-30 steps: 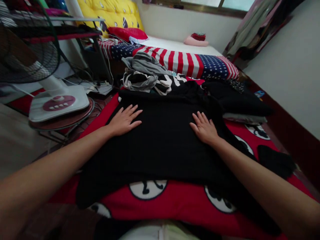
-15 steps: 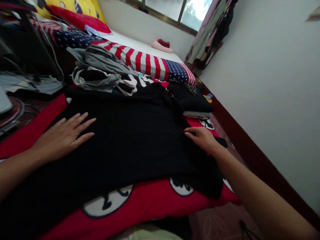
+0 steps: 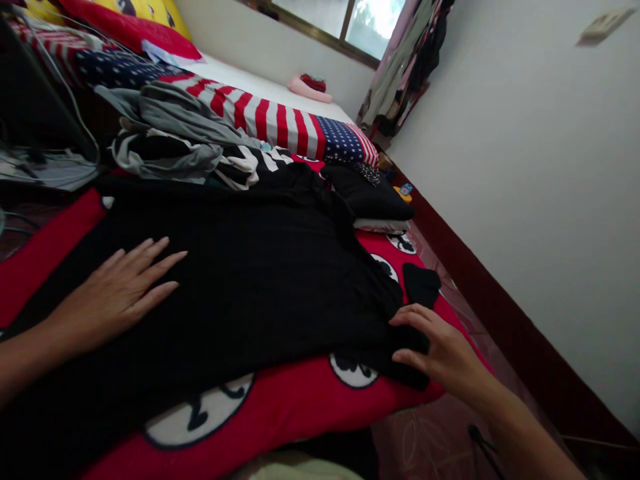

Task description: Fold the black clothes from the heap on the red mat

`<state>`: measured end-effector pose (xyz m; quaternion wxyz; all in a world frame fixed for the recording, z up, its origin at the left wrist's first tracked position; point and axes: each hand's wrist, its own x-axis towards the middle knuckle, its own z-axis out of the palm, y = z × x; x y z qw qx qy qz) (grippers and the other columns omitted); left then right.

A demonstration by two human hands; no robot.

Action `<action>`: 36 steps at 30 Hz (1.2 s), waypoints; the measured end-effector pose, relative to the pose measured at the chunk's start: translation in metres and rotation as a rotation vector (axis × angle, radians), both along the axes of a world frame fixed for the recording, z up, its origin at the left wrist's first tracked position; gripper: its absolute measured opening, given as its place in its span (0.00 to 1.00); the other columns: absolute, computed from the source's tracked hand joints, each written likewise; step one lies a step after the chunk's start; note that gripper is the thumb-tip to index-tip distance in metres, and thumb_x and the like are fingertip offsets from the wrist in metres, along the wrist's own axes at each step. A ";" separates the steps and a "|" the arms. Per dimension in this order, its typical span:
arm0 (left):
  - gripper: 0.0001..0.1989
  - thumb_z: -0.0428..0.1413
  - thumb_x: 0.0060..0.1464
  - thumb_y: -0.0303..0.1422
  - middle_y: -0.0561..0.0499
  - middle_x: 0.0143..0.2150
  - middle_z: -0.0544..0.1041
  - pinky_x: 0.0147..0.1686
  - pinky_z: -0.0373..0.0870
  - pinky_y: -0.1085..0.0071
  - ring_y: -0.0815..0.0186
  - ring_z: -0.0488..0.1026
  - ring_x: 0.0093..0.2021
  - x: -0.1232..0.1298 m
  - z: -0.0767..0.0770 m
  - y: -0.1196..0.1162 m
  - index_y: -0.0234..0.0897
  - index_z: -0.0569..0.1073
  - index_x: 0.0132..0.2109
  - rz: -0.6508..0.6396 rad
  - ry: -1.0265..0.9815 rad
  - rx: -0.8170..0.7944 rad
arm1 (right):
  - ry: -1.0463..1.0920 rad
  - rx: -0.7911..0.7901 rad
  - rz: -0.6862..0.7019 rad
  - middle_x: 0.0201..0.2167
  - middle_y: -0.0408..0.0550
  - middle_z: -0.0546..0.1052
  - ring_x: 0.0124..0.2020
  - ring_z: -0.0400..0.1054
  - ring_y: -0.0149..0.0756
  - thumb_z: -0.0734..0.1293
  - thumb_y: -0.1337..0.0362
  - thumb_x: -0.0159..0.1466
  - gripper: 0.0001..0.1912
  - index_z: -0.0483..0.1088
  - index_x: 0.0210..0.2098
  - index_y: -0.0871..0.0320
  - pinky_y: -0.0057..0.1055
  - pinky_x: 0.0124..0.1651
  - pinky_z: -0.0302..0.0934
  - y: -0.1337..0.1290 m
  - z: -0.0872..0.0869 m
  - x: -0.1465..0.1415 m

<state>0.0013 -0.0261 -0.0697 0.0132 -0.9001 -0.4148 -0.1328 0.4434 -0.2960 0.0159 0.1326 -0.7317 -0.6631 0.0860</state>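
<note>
A black long-sleeved garment lies spread over a red blanket printed with white circles. My left hand rests flat on the garment's left part, fingers spread. Over its right end, by a sleeve, is my right hand, thumb and fingers apart with a gap between them. Whether its fingertips touch the cloth I cannot tell. A small black piece of cloth, perhaps a cuff end, lies just beyond that hand.
Crumpled grey clothes lie behind the garment. At the back right sits a stack of folded black clothes. A bed with a stars-and-stripes cover stands behind. A white wall rises on the right; cables hang at left.
My right hand has moved toward me and to the right, and its fingers have come apart. The sleeve area beneath it has shifted. My left hand stays flat on the cloth.
</note>
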 end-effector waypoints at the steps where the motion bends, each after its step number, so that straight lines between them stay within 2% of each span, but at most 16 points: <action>1: 0.30 0.36 0.63 0.45 0.44 0.70 0.57 0.65 0.50 0.48 0.53 0.51 0.70 0.002 0.002 -0.004 0.39 0.62 0.65 -0.023 0.002 -0.052 | -0.065 -0.011 0.037 0.53 0.51 0.73 0.52 0.70 0.46 0.73 0.66 0.53 0.23 0.71 0.49 0.51 0.42 0.52 0.68 -0.002 -0.005 -0.004; 4: 0.27 0.40 0.62 0.46 0.49 0.72 0.53 0.67 0.44 0.46 0.55 0.47 0.71 0.005 0.007 -0.018 0.46 0.62 0.65 -0.082 -0.041 -0.186 | -0.188 -0.046 0.131 0.66 0.54 0.59 0.62 0.61 0.49 0.69 0.71 0.51 0.37 0.63 0.60 0.49 0.47 0.59 0.63 -0.003 -0.016 -0.011; 6: 0.26 0.42 0.62 0.46 0.53 0.72 0.52 0.67 0.43 0.45 0.56 0.47 0.71 0.009 0.010 -0.031 0.50 0.61 0.65 -0.106 -0.096 -0.240 | -0.244 -0.003 0.166 0.71 0.56 0.47 0.67 0.52 0.51 0.66 0.74 0.51 0.38 0.61 0.61 0.53 0.50 0.62 0.60 0.000 -0.021 -0.014; 8: 0.27 0.44 0.62 0.47 0.54 0.72 0.51 0.67 0.45 0.45 0.56 0.47 0.71 0.015 0.015 -0.048 0.55 0.57 0.66 -0.144 -0.142 -0.282 | -0.301 0.109 0.179 0.72 0.56 0.40 0.70 0.46 0.54 0.62 0.77 0.51 0.36 0.63 0.60 0.57 0.53 0.63 0.57 0.004 -0.024 -0.017; 10: 0.31 0.48 0.59 0.49 0.55 0.73 0.48 0.65 0.52 0.46 0.54 0.50 0.70 0.024 0.022 -0.068 0.58 0.54 0.68 -0.203 -0.163 -0.285 | -0.326 0.231 0.198 0.72 0.57 0.43 0.69 0.47 0.53 0.59 0.79 0.52 0.30 0.67 0.54 0.59 0.53 0.62 0.59 0.007 -0.028 -0.020; 13: 0.40 0.56 0.51 0.50 0.52 0.72 0.48 0.59 0.66 0.47 0.47 0.55 0.68 0.041 0.030 -0.100 0.58 0.52 0.69 -0.290 -0.141 -0.220 | -0.334 0.358 0.250 0.67 0.57 0.57 0.65 0.57 0.49 0.59 0.78 0.57 0.19 0.71 0.44 0.57 0.50 0.60 0.61 0.004 -0.034 -0.022; 15: 0.42 0.58 0.49 0.47 0.51 0.72 0.48 0.56 0.70 0.47 0.46 0.57 0.67 0.049 0.031 -0.115 0.57 0.51 0.69 -0.339 -0.123 -0.159 | -0.340 0.396 0.262 0.64 0.58 0.62 0.63 0.60 0.49 0.63 0.74 0.59 0.16 0.71 0.45 0.57 0.51 0.60 0.62 -0.002 -0.038 -0.020; 17: 0.40 0.56 0.52 0.44 0.52 0.72 0.49 0.56 0.71 0.49 0.47 0.59 0.66 0.053 0.029 -0.123 0.57 0.50 0.69 -0.366 -0.122 -0.096 | -0.341 0.406 0.268 0.63 0.60 0.63 0.63 0.60 0.50 0.66 0.71 0.58 0.18 0.69 0.49 0.57 0.52 0.59 0.62 -0.009 -0.041 -0.019; 20: 0.37 0.53 0.55 0.40 0.53 0.72 0.50 0.57 0.71 0.51 0.50 0.61 0.66 0.053 0.022 -0.125 0.55 0.50 0.70 -0.353 -0.139 -0.040 | -0.332 0.421 0.324 0.62 0.56 0.65 0.62 0.61 0.50 0.67 0.72 0.57 0.18 0.70 0.47 0.54 0.53 0.60 0.61 -0.019 -0.045 -0.018; 23: 0.36 0.51 0.55 0.37 0.55 0.71 0.51 0.58 0.71 0.54 0.51 0.63 0.64 0.052 0.018 -0.121 0.55 0.51 0.69 -0.327 -0.149 -0.048 | -0.325 0.417 0.344 0.58 0.53 0.70 0.59 0.65 0.49 0.66 0.71 0.57 0.16 0.71 0.44 0.52 0.54 0.60 0.61 -0.022 -0.050 -0.019; 26: 0.35 0.50 0.55 0.37 0.58 0.70 0.53 0.57 0.73 0.57 0.53 0.66 0.62 0.051 0.018 -0.121 0.59 0.52 0.68 -0.319 -0.141 -0.068 | -0.276 0.416 0.321 0.50 0.49 0.76 0.51 0.71 0.45 0.65 0.73 0.57 0.14 0.71 0.39 0.50 0.51 0.56 0.64 -0.021 -0.050 -0.022; 28: 0.36 0.51 0.54 0.38 0.59 0.70 0.54 0.55 0.74 0.57 0.53 0.68 0.61 0.049 0.019 -0.122 0.61 0.51 0.68 -0.314 -0.132 -0.072 | -0.149 0.422 0.294 0.46 0.48 0.78 0.45 0.74 0.42 0.63 0.74 0.58 0.14 0.69 0.38 0.49 0.46 0.49 0.69 -0.021 -0.046 -0.024; 30: 0.38 0.52 0.52 0.38 0.60 0.70 0.54 0.54 0.75 0.58 0.53 0.69 0.60 0.045 0.019 -0.123 0.62 0.50 0.69 -0.297 -0.115 -0.080 | 0.024 0.417 0.236 0.44 0.48 0.78 0.41 0.76 0.40 0.61 0.74 0.59 0.13 0.66 0.39 0.49 0.39 0.42 0.71 -0.024 -0.039 -0.024; 32: 0.42 0.53 0.47 0.37 0.61 0.71 0.53 0.54 0.75 0.58 0.52 0.69 0.60 0.039 0.019 -0.124 0.61 0.49 0.69 -0.274 -0.091 -0.096 | 0.114 0.412 0.119 0.38 0.47 0.79 0.35 0.76 0.38 0.60 0.72 0.62 0.11 0.64 0.40 0.49 0.35 0.36 0.71 -0.028 -0.031 -0.022; 34: 0.47 0.53 0.42 0.34 0.61 0.71 0.52 0.53 0.76 0.57 0.51 0.69 0.60 0.031 0.017 -0.125 0.60 0.48 0.69 -0.249 -0.058 -0.107 | 0.104 0.419 -0.012 0.29 0.44 0.76 0.27 0.73 0.36 0.58 0.69 0.64 0.08 0.64 0.38 0.49 0.31 0.29 0.68 -0.030 -0.025 -0.020; 36: 0.48 0.52 0.39 0.32 0.63 0.71 0.52 0.52 0.77 0.57 0.51 0.69 0.60 0.022 0.013 -0.125 0.61 0.48 0.69 -0.225 -0.027 -0.111 | 0.075 0.403 -0.055 0.24 0.43 0.73 0.23 0.70 0.35 0.57 0.67 0.65 0.07 0.65 0.36 0.49 0.29 0.24 0.64 -0.029 -0.019 -0.018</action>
